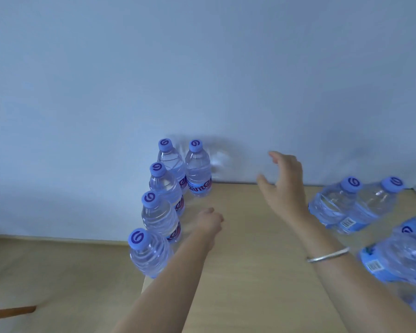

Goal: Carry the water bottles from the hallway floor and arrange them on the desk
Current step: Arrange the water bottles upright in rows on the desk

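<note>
My right hand point(282, 182) hangs released above the far middle of the tabletop point(245, 272), fingers spread and gently arched, holding nothing. My left hand point(208, 222) sits lower and nearer, its fingers curled in loosely; I can see nothing in it.

The bottles I would reach for next stand to the right of my right hand: a pair point(353, 205) at the far right of the tabletop, side by side, and more bottles point(399, 258) nearer me at the right edge, partly cut off by the frame. All of them stand upright, so their long axis runs straight up, though the wide lens makes them lean outward. My right hand is plainly the nearer one; my left is well apart from them, just beside the row already set out.

That row point(159, 212) runs along the left edge, four bottles from near to far, with a fifth bottle point(198, 171) starting a second column against the wall point(202, 68). I judge the open spot lies just this side of that fifth bottle.

The bottles are clear, ribbed plastic, full of water, with blue caps bearing a swirl and blue-and-pink labels. They look light but slippery, so I'd grip around the waist.
</note>
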`<state>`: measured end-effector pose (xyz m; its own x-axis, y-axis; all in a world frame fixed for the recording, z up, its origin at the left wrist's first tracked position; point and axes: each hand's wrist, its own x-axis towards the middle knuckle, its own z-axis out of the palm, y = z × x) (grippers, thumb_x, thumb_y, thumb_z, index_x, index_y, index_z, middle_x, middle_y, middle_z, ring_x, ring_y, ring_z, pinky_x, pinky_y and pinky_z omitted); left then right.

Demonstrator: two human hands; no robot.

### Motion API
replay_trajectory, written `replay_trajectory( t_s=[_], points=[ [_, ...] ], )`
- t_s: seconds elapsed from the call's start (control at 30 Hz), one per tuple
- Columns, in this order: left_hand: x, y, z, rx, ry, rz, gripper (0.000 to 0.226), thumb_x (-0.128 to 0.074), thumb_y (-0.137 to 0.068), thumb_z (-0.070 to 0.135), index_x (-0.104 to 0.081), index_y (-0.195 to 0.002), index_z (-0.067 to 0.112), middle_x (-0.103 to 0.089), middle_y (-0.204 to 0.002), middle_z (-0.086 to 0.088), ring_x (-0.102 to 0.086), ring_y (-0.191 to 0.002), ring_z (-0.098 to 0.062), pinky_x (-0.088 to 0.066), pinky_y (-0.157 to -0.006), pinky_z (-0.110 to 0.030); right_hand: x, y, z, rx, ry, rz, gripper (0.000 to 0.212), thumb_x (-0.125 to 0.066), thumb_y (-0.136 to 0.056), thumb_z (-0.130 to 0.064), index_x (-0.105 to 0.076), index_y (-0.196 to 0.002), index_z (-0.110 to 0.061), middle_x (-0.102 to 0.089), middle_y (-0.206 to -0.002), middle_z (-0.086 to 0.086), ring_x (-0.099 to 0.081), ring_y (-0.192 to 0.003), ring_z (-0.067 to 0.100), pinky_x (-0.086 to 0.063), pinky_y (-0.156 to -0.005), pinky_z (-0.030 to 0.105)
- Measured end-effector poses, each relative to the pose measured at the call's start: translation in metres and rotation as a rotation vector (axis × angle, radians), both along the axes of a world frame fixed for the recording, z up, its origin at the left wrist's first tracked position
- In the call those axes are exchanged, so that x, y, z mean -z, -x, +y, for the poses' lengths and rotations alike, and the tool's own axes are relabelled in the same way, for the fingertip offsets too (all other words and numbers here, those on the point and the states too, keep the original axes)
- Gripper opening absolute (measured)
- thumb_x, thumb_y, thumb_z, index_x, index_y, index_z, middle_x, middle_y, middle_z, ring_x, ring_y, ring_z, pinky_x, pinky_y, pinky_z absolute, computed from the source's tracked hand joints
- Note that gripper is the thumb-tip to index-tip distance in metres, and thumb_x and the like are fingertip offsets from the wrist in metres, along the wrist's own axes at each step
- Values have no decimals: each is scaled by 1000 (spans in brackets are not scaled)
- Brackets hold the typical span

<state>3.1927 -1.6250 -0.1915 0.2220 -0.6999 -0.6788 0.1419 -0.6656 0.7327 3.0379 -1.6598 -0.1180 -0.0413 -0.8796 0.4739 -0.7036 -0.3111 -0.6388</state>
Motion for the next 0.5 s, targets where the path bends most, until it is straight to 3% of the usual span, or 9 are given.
replay_trajectory(
  t_s=[0.07, 0.13, 0.17, 0.27, 0.33, 0.5],
  points=[
    [-3, 7, 8, 54, 9, 5, 49, -48, -87, -4, -43, -136, 3, -49, -108, -8, -48, -82, -14, -44, -93, -31, 0, 44, 20, 265, 222, -41, 49, -67, -72, -7, -50, -118, 1, -54, -105, 25, -44, -102, 31, -30, -90, 31],
    [-14, 17, 16, 114, 33, 10, 50, -49, -87, -3, -43, -136, 5, -52, -120, -13, -47, -91, -18, -42, -96, -32, 10, 77, 36, 435, 275, -42, 53, -69, -70, -9, -45, -118, -2, -52, -106, 26, -37, -104, 27, -27, -93, 35],
    [-14, 19, 18, 141, 37, 11, 50, -50, -87, -2, -43, -136, 5, -53, -123, -14, -48, -93, -18, -42, -95, -31, 18, 87, 42, 482, 236, -49, 58, -74, -69, -9, -44, -118, -1, -51, -110, 27, -36, -107, 27, -27, -95, 38],
    [-22, 26, 27, 215, 43, -8, 46, -52, -87, -1, -45, -132, 3, -52, -104, -13, -48, -93, -19, -43, -87, -31, 38, 100, 43, 466, -42, -148, 81, -83, -64, -13, -38, -130, 0, -42, -129, 22, -35, -121, 32, -31, -103, 45],
    [-25, 28, 32, 273, 46, -12, 43, -52, -88, 1, -45, -130, 4, -50, -96, -10, -48, -90, -18, -42, -81, -29, 43, 101, 36, 410, -176, -225, 87, -84, -63, -15, -34, -134, -4, -41, -132, 16, -37, -122, 31, -34, -102, 41],
    [-36, 22, 47, 342, 76, -44, 26, -52, -89, 4, -50, -114, 10, -50, -79, -1, -49, -71, -11, -41, -67, -23, 42, 105, 17, 438, -230, -330, 64, -78, -70, -16, -42, -121, -6, -49, -118, 10, -50, -109, 29, -37, -84, 32]
  ],
)
